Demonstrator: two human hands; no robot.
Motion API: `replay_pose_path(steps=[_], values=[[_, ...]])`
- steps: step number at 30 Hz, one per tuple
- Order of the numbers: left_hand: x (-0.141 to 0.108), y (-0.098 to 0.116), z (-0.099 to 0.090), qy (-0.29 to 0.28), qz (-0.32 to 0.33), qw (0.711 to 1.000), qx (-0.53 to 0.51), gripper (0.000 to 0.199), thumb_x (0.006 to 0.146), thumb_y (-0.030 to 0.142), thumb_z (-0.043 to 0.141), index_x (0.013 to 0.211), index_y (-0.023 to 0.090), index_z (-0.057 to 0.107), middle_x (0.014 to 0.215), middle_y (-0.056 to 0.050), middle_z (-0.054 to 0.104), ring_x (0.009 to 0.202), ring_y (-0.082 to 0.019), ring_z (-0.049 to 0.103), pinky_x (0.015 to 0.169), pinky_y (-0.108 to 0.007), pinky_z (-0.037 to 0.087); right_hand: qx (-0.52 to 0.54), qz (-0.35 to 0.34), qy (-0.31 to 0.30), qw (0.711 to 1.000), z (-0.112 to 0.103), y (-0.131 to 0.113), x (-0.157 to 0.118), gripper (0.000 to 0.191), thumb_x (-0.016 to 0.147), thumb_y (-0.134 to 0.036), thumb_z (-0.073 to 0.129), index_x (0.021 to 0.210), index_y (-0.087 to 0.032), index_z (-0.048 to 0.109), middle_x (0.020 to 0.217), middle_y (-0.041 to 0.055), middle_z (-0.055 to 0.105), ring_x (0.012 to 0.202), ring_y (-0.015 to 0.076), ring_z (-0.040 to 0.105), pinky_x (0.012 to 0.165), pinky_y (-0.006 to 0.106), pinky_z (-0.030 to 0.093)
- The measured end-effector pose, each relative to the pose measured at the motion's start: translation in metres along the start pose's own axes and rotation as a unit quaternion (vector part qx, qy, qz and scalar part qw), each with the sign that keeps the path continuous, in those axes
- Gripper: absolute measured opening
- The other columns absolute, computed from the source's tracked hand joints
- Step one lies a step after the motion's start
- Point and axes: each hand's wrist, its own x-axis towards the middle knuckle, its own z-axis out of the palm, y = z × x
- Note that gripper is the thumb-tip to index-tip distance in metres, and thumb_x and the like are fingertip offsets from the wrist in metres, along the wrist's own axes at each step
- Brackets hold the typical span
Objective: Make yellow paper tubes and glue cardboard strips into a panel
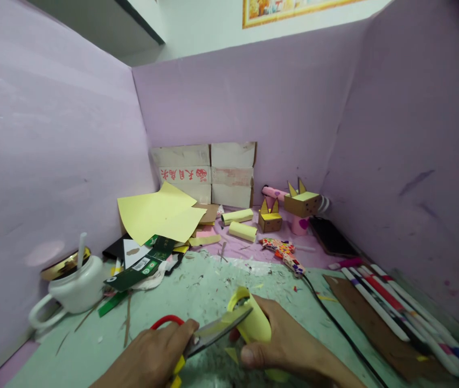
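Red-and-yellow-handled scissors (213, 331) are gripped in my left hand (159, 347), fingers closed round the handles. Their blades are at the open end of a yellow paper tube (258, 322), with a strip of its rim between or against them; I cannot tell which. My right hand (282, 337) wraps round that tube, thumb on the near side. Below the blades lies a small yellow scrap (231, 354). Farther back rest two more yellow tubes (243, 231) and a flower-patterned glue gun (282, 250).
Yellow paper sheets (160, 215) and card scraps (143, 272) lie at the left, near a white mug (78, 285). Cardboard cat figures (270, 220) stand at the back. Rightward are a black cable (334, 318), markers (378, 304) and a phone (333, 237). Purple panels (245, 102) enclose the table.
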Motion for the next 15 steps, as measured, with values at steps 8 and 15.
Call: replay_pose_path(steps=[8,15], values=[[0.003,0.007,0.006,0.021,-0.033,0.997,0.065,0.054,0.071,-0.001,0.041,0.120,0.022,0.042,0.098,-0.006,0.067,0.083,-0.017,0.064,0.071,-0.023,0.050,-0.085,0.019,0.129,0.988,0.003,0.002,0.003,0.025,0.061,-0.031,0.071,0.080,-0.017,0.063,0.074,-0.0009,0.063,0.066,0.0150,0.053,0.057,0.023,0.040],[0.005,0.007,0.011,0.044,-0.009,0.997,0.060,0.056,0.068,0.000,0.042,0.121,0.017,0.039,0.097,-0.009,0.067,0.081,-0.022,0.065,0.065,-0.029,0.052,-0.189,0.054,0.192,0.961,0.007,0.001,0.003,0.020,0.062,-0.027,0.069,0.080,-0.021,0.062,0.076,0.0001,0.068,0.068,0.0172,0.058,0.059,0.024,0.041]])
